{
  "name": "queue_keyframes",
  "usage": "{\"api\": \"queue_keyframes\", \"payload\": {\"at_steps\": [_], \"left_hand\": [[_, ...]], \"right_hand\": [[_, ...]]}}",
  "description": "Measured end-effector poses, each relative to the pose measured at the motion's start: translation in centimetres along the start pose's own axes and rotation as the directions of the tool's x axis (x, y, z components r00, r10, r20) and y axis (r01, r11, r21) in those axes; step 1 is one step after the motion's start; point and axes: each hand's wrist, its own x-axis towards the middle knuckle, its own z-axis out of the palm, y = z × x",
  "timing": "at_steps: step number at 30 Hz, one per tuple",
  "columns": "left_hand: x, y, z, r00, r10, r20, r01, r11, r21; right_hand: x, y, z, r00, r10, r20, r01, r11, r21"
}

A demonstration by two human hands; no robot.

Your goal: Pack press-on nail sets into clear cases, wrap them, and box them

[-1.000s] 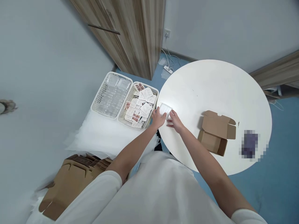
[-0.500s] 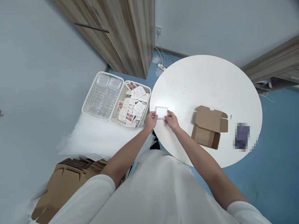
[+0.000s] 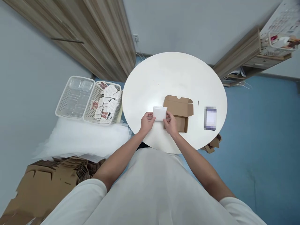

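Between my two hands is a small white packet point(image 3: 159, 113), rectangular and apparently wrapped in thin foam sheet. Its left end is pinched by my left hand point(image 3: 147, 122), thumb at the lower corner. My right hand point(image 3: 171, 123) grips the opposite end the same way. What lies inside the wrapping cannot be made out. Just behind and beside my right hand, an open brown cardboard box point(image 3: 180, 109) lies on the round white table point(image 3: 173, 72), its lid folded back. Part of that box is hidden by my hand.
Left of the table stand a white basket of clear plastic cases point(image 3: 78, 97) and another basket with printed cards point(image 3: 107, 100). White foam sheets point(image 3: 82, 136) and flattened cardboard boxes point(image 3: 47, 181) lie nearer. A pixelated object point(image 3: 210, 118) rests at the table's right.
My view has turned right. Both hands have carried the packet from the table's left edge towards the cardboard box, and it now faces me more upright. The pixelated object's middle has turned bright.
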Motion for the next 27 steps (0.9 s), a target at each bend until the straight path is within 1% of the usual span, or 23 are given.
{"api": "queue_keyframes", "payload": {"at_steps": [2, 4, 6, 9, 13, 16, 20, 23, 27], "left_hand": [[-1.1, 0.7, 2.2, 1.0, 0.011, 0.014, -0.012, 0.999, 0.05], [-2.0, 1.1, 4.0, 0.999, 0.026, 0.039, -0.03, 0.993, 0.112], [-2.7, 1.3, 5.5, 0.995, 0.05, 0.084, -0.065, 0.98, 0.188], [-3.3, 1.4, 7.2, 0.983, 0.088, 0.16, -0.136, 0.938, 0.319], [-3.3, 1.5, 8.6, 0.969, 0.087, 0.232, -0.191, 0.86, 0.473], [-3.2, 1.8, 9.3, 0.965, 0.046, 0.259, -0.197, 0.781, 0.593], [-3.1, 1.8, 10.2, 0.957, -0.024, 0.29, -0.2, 0.671, 0.714], [-3.2, 1.5, 10.8, 0.946, -0.065, 0.317, -0.203, 0.642, 0.739], [-3.5, 1.2, 11.2, 0.931, -0.112, 0.349, -0.21, 0.616, 0.759]], "right_hand": [[-0.9, 1.0, -2.3, 1.0, -0.009, -0.002, 0.009, 1.0, -0.02], [-1.6, 2.2, -4.2, 1.0, -0.003, -0.009, 0.002, 0.998, -0.057], [-2.1, 3.3, -5.5, 1.0, 0.004, -0.013, -0.005, 0.995, -0.102], [-2.4, 4.8, -6.8, 1.0, -0.003, 0.006, 0.004, 0.981, -0.193], [-2.2, 5.9, -7.9, 0.998, 0.0, 0.068, 0.023, 0.941, -0.338], [-1.9, 5.9, -8.5, 0.991, 0.049, 0.126, 0.011, 0.899, -0.438], [-1.5, 5.8, -8.8, 0.983, 0.101, 0.153, -0.001, 0.839, -0.544], [-1.3, 5.9, -8.9, 0.981, 0.112, 0.157, 0.005, 0.799, -0.601], [-1.1, 6.2, -8.8, 0.978, 0.108, 0.176, 0.029, 0.771, -0.636]]}}
